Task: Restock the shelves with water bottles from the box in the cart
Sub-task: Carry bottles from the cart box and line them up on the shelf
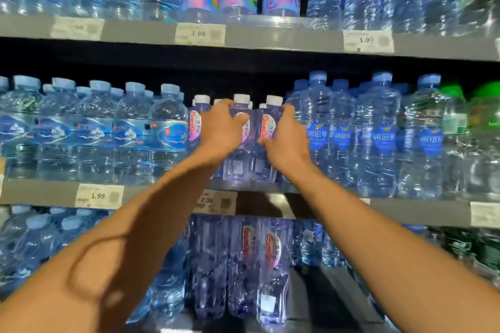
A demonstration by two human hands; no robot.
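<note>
Store aisle, grey metal shelving in three visible tiers, dark recess behind the stock. The middle grey shelf (pixel 419 211) carries clear plastic water bottles with white caps and pink-and-white labels (pixel 239 167) at centre, standing upright at the front edge. Left hand (pixel 221 130) is wrapped around the middle bottle of this group, fingers over its shoulder. Right hand (pixel 284 138) grips the adjoining bottle on its right side. Both forearms are bare. Blue-capped bottles with blue mountain labels (pixel 94 132) fill the shelf to the left; taller bottles with blue crest labels (pixel 378 138) stand to the right. White paper price tags (pixel 99 196) line the shelf edges. Green-capped bottles (pixel 454 116) sit far right.
</note>
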